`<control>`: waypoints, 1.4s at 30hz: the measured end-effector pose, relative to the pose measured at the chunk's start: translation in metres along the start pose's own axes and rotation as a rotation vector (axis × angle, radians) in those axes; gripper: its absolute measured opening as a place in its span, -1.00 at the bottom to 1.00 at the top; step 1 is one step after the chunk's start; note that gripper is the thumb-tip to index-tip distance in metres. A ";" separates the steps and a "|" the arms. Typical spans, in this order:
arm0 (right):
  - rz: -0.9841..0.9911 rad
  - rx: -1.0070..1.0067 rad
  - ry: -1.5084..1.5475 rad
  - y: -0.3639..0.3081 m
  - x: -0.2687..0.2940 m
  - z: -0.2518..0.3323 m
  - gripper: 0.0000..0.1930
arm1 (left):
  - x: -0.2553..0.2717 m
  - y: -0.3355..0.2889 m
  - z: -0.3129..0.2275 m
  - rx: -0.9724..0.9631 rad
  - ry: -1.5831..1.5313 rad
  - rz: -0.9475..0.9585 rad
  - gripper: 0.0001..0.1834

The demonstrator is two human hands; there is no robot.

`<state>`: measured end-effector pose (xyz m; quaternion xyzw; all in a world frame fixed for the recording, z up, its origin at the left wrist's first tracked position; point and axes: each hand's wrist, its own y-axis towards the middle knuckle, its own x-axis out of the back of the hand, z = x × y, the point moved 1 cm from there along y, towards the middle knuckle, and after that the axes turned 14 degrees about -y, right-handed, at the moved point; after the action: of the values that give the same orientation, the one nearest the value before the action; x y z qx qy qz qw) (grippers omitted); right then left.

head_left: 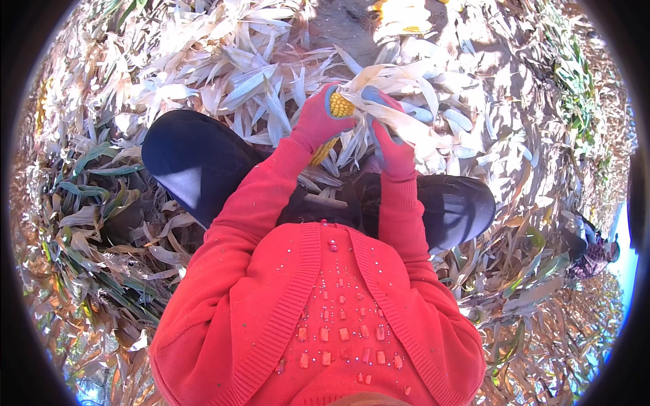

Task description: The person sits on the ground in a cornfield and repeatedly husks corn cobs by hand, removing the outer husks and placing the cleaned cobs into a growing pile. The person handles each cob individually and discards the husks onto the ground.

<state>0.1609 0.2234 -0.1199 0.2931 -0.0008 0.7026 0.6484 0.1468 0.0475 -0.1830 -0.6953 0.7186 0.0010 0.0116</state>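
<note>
My left hand [319, 120], in a red and grey work glove, is wrapped round an ear of corn [340, 105]. Yellow kernels show above the glove and again below it. Pale dry husk [399, 122] fans out from the ear to the right. Gloved the same way, my right hand [391, 139] closes on that husk, with thumb and fingers on either side of it. Where the husk joins the ear is partly hidden between the two hands.
Dry husks [223, 68] lie thickly over the ground in front of my bent legs [196, 162]. Husked yellow ears [404, 15] lie at the far edge. Leafy stalks [88, 264] are heaped at left. Another person [590, 250] is far off at right.
</note>
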 end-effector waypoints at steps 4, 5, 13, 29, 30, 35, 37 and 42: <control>0.059 0.040 -0.250 0.002 -0.017 0.015 -0.58 | -0.002 0.000 -0.006 -0.020 -0.103 0.085 -0.21; 0.105 0.112 -0.416 0.003 -0.021 0.010 -0.57 | -0.002 -0.002 -0.001 -0.003 -0.073 0.149 -0.24; 0.073 -0.241 0.379 0.006 -0.032 0.018 -0.62 | -0.012 -0.014 -0.011 -0.197 -0.071 0.262 -0.37; 0.078 -0.357 2.001 0.003 0.002 0.021 -0.62 | -0.010 -0.027 -0.059 0.344 -1.063 0.352 -0.23; -0.084 -0.502 2.002 0.003 0.005 0.005 -0.65 | -0.003 -0.022 -0.062 0.291 -1.102 0.296 -0.27; -0.464 -1.076 1.365 -0.019 -0.030 -0.075 -0.66 | 0.049 0.007 -0.090 -0.156 -1.371 0.293 -0.37; -0.074 -1.140 1.032 -0.037 -0.062 -0.089 -0.65 | 0.070 0.006 -0.107 -0.208 -1.371 0.165 -0.37; 0.433 -0.142 -0.559 -0.059 -0.111 -0.050 -0.54 | 0.086 0.000 -0.111 -0.126 -0.972 -0.222 -0.49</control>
<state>0.1931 0.1507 -0.2298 0.4213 -0.2889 0.7145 0.4779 0.1425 -0.0399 -0.0734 -0.6863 0.5502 0.3668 0.3029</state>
